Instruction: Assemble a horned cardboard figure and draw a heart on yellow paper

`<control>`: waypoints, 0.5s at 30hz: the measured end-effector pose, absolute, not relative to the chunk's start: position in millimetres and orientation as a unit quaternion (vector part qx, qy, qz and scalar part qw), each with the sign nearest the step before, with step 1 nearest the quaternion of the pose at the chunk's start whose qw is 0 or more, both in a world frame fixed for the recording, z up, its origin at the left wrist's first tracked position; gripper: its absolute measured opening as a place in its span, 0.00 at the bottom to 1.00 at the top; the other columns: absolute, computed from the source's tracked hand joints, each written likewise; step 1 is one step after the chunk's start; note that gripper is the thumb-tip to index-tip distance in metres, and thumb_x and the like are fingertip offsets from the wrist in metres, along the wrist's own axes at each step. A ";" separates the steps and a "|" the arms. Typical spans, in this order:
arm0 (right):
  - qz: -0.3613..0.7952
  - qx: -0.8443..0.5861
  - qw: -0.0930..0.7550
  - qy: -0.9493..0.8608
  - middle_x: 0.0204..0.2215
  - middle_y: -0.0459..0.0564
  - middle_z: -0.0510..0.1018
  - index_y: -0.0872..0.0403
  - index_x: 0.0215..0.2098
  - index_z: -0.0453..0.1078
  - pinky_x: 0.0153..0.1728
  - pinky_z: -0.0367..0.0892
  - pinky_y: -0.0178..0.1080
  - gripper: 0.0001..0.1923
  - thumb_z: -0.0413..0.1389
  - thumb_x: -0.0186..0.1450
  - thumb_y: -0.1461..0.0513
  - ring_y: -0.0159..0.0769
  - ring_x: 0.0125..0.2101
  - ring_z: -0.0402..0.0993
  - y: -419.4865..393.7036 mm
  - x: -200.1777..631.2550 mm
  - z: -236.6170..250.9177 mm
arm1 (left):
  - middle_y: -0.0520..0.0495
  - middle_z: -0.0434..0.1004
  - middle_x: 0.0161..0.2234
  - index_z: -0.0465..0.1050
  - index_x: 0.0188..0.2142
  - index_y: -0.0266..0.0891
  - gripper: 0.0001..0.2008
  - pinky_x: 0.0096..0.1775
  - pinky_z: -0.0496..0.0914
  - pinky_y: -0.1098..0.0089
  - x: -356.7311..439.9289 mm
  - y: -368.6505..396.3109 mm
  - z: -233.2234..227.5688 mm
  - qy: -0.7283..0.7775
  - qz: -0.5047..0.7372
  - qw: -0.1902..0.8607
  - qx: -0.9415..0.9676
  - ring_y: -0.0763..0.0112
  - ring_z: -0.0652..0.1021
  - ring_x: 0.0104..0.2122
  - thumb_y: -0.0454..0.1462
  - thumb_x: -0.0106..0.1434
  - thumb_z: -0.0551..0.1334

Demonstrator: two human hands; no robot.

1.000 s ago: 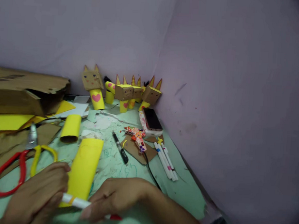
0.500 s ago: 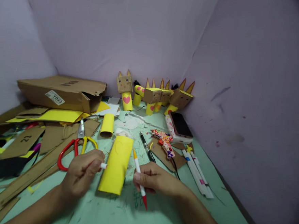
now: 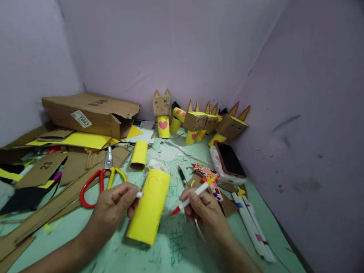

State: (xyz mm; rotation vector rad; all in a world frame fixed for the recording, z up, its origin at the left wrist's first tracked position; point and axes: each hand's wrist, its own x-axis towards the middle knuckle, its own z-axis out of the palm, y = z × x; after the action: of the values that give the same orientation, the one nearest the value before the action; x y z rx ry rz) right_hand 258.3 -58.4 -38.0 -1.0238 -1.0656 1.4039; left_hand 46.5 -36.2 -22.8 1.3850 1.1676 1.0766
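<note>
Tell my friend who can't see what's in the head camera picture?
Two hands work over a yellow tube lying on a green table: the right hand holds a red marker, the left hand its cap. Scissors, cardboard scraps and cardboard cats lie around.

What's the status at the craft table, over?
Left hand pinches a pen cap. Right hand grips a red-tipped marker, tip down. Yellow tube lies between them. Scissors lie left of it, apart.
</note>
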 end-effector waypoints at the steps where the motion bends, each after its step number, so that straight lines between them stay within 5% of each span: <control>1: 0.580 -0.420 0.549 -0.431 0.14 0.40 0.65 0.57 0.29 0.70 0.14 0.52 0.28 0.20 0.58 0.54 0.47 0.24 0.14 0.58 -59.0 256.7 -37.9 | 0.55 0.63 0.15 0.70 0.22 0.38 0.13 0.20 0.60 0.75 49.8 -40.9 -21.5 0.486 0.432 0.499 0.573 0.76 0.65 0.17 0.45 0.55 0.59; 5: 0.574 -0.410 0.580 -0.407 0.18 0.44 0.72 0.56 0.31 0.71 0.15 0.57 0.29 0.16 0.62 0.53 0.52 0.27 0.16 0.65 -61.7 252.6 -37.3 | 0.55 0.61 0.14 0.70 0.20 0.36 0.14 0.18 0.56 0.76 61.1 -52.7 -19.3 0.498 0.412 0.515 0.563 0.78 0.63 0.15 0.45 0.53 0.60; 11: 0.554 -0.393 0.623 -0.388 0.19 0.44 0.69 0.56 0.24 0.71 0.17 0.58 0.29 0.15 0.60 0.55 0.52 0.25 0.17 0.63 -61.0 256.0 -36.4 | 0.55 0.64 0.14 0.69 0.22 0.37 0.06 0.16 0.58 0.78 50.8 -31.8 -18.8 0.489 0.458 0.618 0.412 0.78 0.65 0.14 0.37 0.50 0.61; 15: 0.577 -0.450 0.568 -0.377 0.20 0.45 0.71 0.58 0.23 0.72 0.19 0.61 0.30 0.17 0.61 0.53 0.51 0.26 0.18 0.64 -56.4 256.1 -39.3 | 0.51 0.69 0.19 0.67 0.23 0.36 0.02 0.14 0.57 0.78 36.8 -7.7 -19.0 0.487 0.439 0.711 0.253 0.77 0.68 0.15 0.31 0.47 0.56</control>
State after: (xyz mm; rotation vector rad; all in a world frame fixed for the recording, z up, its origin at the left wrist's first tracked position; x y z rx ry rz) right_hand 256.1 -56.4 -39.3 -1.0580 -0.8868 1.3553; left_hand 36.8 -7.7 -19.0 0.5608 1.0799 0.9741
